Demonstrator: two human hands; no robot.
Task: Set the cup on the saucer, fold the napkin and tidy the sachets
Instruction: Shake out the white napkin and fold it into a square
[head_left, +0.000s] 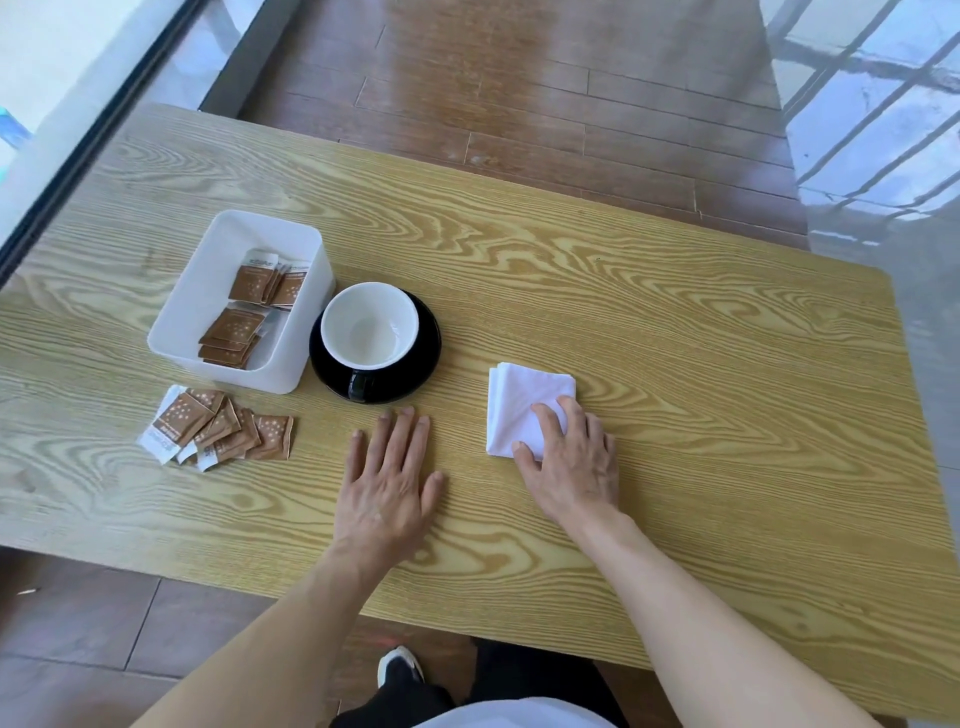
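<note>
A cup (370, 325), white inside and black outside, stands on a black saucer (422, 366) near the table's middle. To its right lies a white napkin (524, 397), folded into a square. My right hand (571, 457) rests on the napkin's near corner with fingers spread. My left hand (390, 470) lies flat on the bare wood just in front of the saucer, holding nothing. Several brown sachets (218, 431) lie loose in a heap at the left. More sachets (244, 312) lie inside a white box (291, 374).
The wooden table (675, 322) stretches far to the right and behind the cup. A glass wall runs along the left edge. Dark wooden floor lies beyond the far edge. My legs and a shoe (400, 670) show below the near edge.
</note>
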